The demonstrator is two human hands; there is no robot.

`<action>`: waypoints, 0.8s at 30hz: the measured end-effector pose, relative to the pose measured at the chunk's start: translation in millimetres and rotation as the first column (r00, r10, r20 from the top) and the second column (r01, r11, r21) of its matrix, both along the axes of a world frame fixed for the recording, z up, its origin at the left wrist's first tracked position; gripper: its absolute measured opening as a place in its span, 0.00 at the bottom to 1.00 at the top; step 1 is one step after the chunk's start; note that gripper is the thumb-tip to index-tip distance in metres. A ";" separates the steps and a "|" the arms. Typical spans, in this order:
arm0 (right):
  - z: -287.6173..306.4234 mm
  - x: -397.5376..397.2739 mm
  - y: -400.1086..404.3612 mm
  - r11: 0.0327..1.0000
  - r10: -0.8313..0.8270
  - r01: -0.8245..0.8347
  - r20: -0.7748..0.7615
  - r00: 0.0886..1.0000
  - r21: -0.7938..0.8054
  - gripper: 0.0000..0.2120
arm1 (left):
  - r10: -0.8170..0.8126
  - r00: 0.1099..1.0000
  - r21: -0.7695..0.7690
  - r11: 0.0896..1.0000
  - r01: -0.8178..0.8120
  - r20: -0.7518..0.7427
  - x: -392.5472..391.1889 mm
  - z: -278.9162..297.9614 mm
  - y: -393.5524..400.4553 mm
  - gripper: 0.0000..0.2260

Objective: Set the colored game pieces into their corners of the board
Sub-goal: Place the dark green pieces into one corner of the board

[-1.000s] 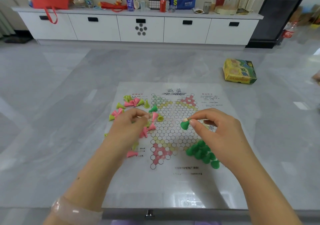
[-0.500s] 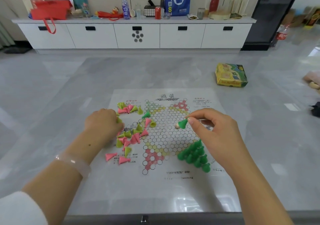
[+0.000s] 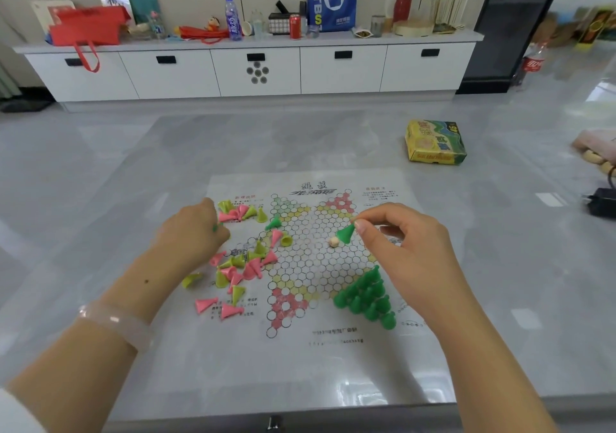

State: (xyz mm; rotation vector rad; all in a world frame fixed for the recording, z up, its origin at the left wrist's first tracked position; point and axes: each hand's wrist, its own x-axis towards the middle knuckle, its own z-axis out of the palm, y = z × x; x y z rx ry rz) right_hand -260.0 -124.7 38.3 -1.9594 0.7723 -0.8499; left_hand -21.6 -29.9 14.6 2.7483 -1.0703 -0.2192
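Note:
A paper game board (image 3: 333, 359) with a hexagon star lies on the grey table. My right hand (image 3: 410, 252) pinches a green cone piece (image 3: 346, 232) above the board's right side, next to a small beige die (image 3: 334, 241). Several green pieces (image 3: 366, 296) stand packed in the near-right corner. Loose pink and yellow-green cones (image 3: 240, 266) lie scattered left of the star, with more of these loose cones (image 3: 240, 211) further back. One green cone (image 3: 274, 223) lies by the far-left corner. My left hand (image 3: 193, 232) is curled beside the far pile, a sliver of green at its fingertips.
A yellow-green box (image 3: 435, 142) sits on the table behind the board to the right. A black object with a cable (image 3: 600, 202) lies at the right edge. The table's front edge (image 3: 273, 419) runs just below my arms. White cabinets (image 3: 256, 69) stand behind.
My left hand has drawn away from the middle pile, out to the left and back toward the far pile. My right hand still holds the green cone, now tilted and a little higher over the board.

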 end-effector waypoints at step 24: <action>3.0 -11.3 -10.1 0.999 -0.036 0.037 0.042 0.998 -0.014 0.10 | -0.383 0.916 0.373 0.873 0.315 0.121 -21.1 -7.9 -71.6 0.17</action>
